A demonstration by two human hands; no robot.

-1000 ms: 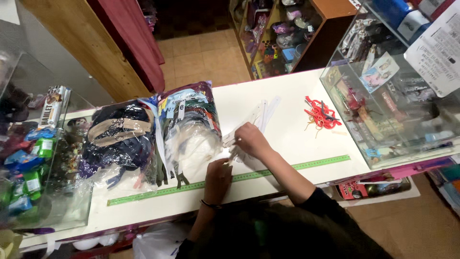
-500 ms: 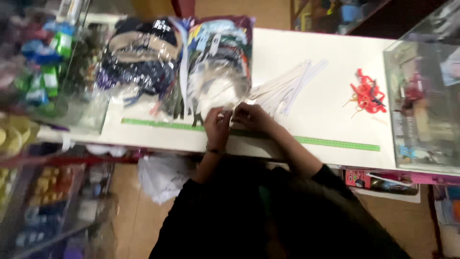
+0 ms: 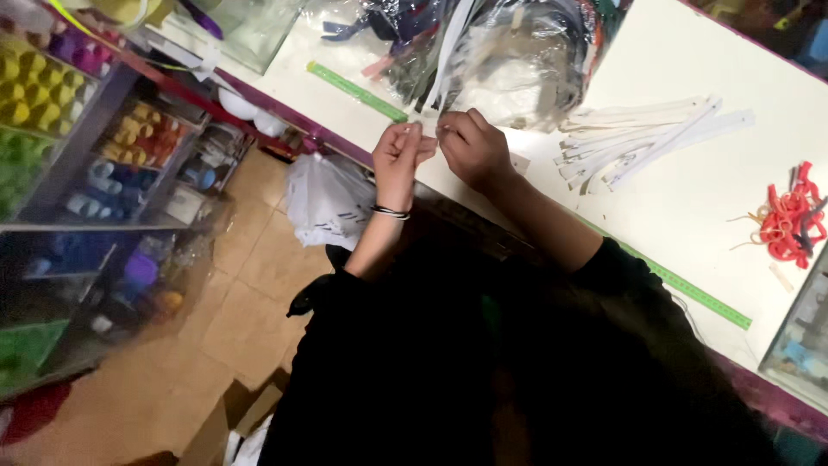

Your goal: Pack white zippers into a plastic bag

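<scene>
While my left hand (image 3: 398, 160) and right hand (image 3: 470, 148) pinch a white zipper strip (image 3: 448, 52) together, loose white strips (image 3: 647, 138) lie at two o'clock on the counter (image 3: 690, 233).

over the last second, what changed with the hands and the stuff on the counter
The left hand came up off the counter edge to meet the right hand, and both now pinch one white strip that runs up between them. The camera view also swung round. The pile of white strips, the red bundle, the green ruler and the clear bags kept their places on the white counter.
</scene>
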